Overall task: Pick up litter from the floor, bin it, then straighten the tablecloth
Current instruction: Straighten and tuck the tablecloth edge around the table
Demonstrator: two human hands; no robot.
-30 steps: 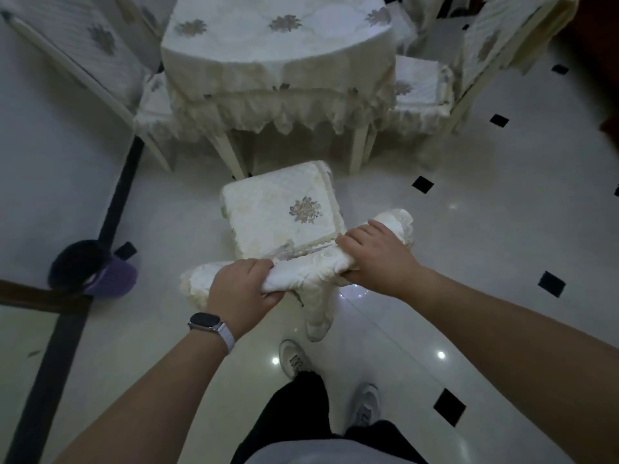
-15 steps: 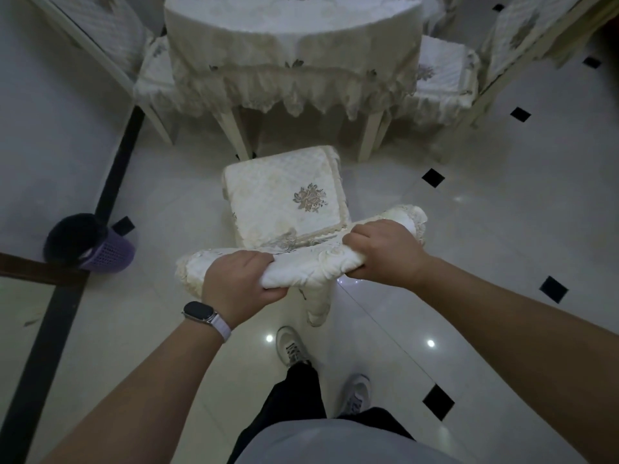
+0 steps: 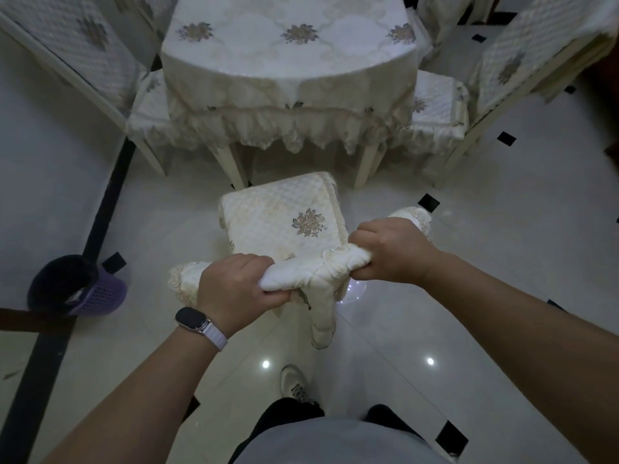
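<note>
Open floor (image 3: pixel 502 262) beside the chair (image 3: pixel 278 216) (bin (image 3: pixel 77 286) left, table (image 3: pixel 229 165) ahead)

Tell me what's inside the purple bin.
The purple bin shows only a dark interior, seemingly a black liner; any litter inside is lost in shadow and cannot be made out.

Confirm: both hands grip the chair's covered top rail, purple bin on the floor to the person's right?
No. The head view shows the purple bin on the floor to the person's left. The rest holds: left hand and right hand both grip the chair's covered top rail.
</note>
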